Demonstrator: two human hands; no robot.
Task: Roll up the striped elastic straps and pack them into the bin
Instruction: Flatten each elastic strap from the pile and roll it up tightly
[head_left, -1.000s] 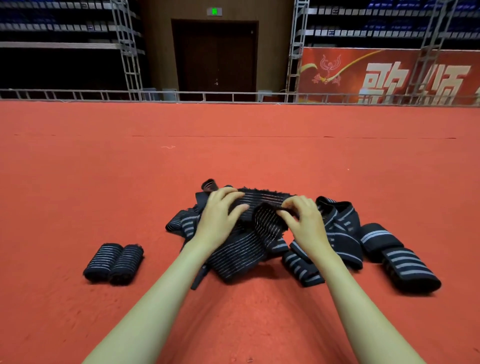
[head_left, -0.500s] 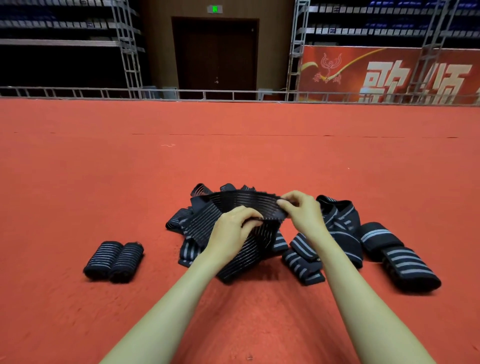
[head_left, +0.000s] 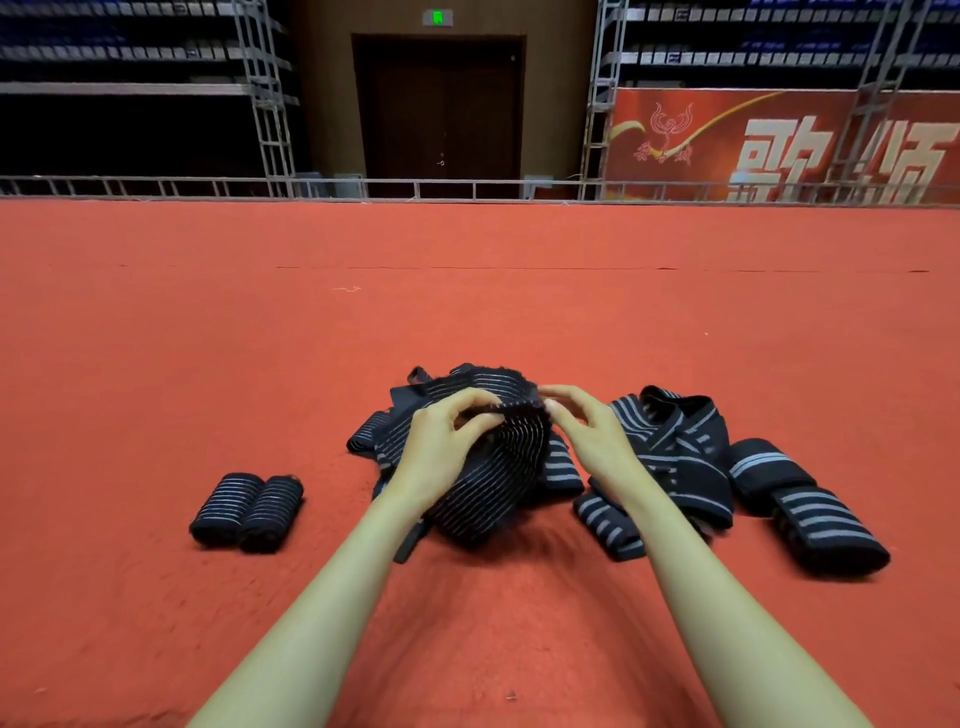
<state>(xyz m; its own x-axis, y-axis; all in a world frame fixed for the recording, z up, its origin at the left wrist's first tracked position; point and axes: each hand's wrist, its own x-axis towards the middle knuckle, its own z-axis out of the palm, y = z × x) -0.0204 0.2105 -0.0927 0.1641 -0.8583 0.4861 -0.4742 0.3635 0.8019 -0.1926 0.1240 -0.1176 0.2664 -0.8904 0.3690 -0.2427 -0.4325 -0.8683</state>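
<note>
The left hand and the right hand both pinch the end edge of a striped elastic strap, which droops over the pile on the floor. It looks light, limp and springy; gripping both end corners should keep the roll tight.

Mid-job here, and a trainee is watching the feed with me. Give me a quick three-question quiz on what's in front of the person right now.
1. True or false: the tight rolls lie on the person's right side.
2. What do the left hand and right hand both pinch? A) the edge of a striped strap; B) a finished roll; C) a bin rim.
3. How many tight rolls lie side by side on the red carpet?

Key: 1 false; 2 A; 3 two.
</note>
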